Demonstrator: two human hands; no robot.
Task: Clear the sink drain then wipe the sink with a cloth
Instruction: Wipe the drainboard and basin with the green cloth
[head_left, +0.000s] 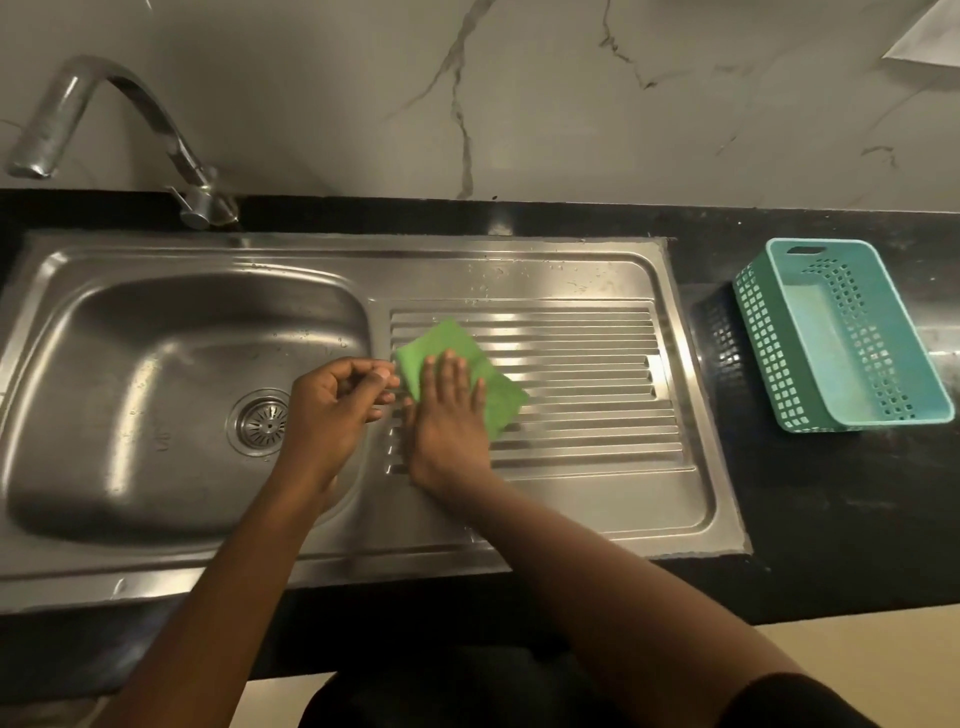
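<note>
Head view shows the drain (263, 422) looking clear, while the right hand (451, 422), fingers (453, 375) flat and together, presses the green cloth (470, 376) under them on the drainboard (597, 395), the left hand (332, 410) loosely curled beside, so wiping the basin (130, 364) likely remains.

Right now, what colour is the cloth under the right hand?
Green. The cloth lies on the ribbed drainboard, seen clearly in the head view.

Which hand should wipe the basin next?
Right. The right hand already lies flat on the green cloth on the ribbed drainboard, beside the basin. The left hand hovers curled near the drain, seemingly holding nothing.
</note>
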